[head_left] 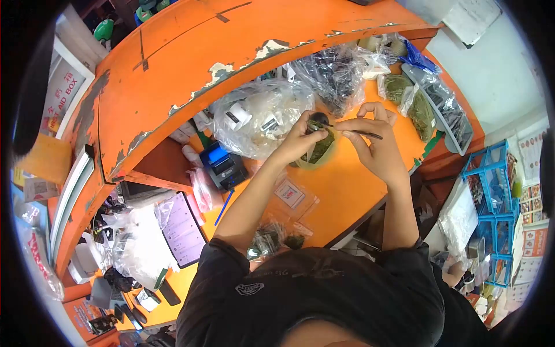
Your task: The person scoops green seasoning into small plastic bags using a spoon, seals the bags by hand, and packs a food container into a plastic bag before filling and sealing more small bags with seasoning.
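My left hand (302, 137) is closed, with thumb and fingertips around a small dark round thing (318, 118) whose kind I cannot make out. In my right hand (376, 139) a thin dark stick-like tool (364, 133) is pinched, its far end pointing toward the dark round thing. Just below my left fingers stands a clear plastic bag (324, 149) with green leafy material inside; whether the left hand also touches it is hard to see. Flat clear packets (291, 194) with a printed label lie on the orange table (347, 194) between my forearms.
Large clear bags (263, 118) and a black label printer (224, 166) stand left of my hands. Green-filled bags (421, 115) and a grey tray (448, 107) are at the right. A tablet (180, 230) lies left. An orange shelf edge (231, 58) overhangs the back.
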`<state>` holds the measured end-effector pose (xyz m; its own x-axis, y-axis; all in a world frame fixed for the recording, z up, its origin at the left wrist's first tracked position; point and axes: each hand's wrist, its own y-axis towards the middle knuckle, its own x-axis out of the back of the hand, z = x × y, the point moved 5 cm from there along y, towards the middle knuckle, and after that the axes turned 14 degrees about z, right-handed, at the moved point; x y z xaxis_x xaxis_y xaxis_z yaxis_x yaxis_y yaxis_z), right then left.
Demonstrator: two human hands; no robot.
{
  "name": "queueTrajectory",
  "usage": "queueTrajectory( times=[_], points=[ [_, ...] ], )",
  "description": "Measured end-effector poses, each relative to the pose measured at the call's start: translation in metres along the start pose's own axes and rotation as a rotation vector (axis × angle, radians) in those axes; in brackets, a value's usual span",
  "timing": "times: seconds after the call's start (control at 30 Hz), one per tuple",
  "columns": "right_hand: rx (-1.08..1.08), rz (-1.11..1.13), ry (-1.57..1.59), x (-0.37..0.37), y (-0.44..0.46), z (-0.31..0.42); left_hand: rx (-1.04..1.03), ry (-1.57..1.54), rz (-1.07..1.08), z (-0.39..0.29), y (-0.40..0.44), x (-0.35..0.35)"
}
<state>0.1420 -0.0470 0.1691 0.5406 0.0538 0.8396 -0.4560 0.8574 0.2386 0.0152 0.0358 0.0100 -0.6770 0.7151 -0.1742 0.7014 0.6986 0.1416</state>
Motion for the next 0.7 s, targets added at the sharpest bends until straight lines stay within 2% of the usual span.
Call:
queueTrajectory(
  times=[0.43,0.5,0.6,0.7],
  points=[
    [0.070,-0.034,-0.080,-0.005,0.003,0.023,-0.129,0.180,-0.125,-0.006,-0.010,0.005],
    [0.045,-0.072,-0.061,0.000,0.000,0.019,-0.149,0.154,-0.129,-0.011,-0.012,0.000],
    [-0.031,-0.163,-0.098,0.008,-0.008,0.013,-0.075,0.263,-0.100,-0.006,-0.011,0.001],
    [-0.131,-0.301,-0.131,0.007,-0.018,0.002,-0.111,0.341,-0.114,-0.011,-0.015,-0.002]
  ],
)
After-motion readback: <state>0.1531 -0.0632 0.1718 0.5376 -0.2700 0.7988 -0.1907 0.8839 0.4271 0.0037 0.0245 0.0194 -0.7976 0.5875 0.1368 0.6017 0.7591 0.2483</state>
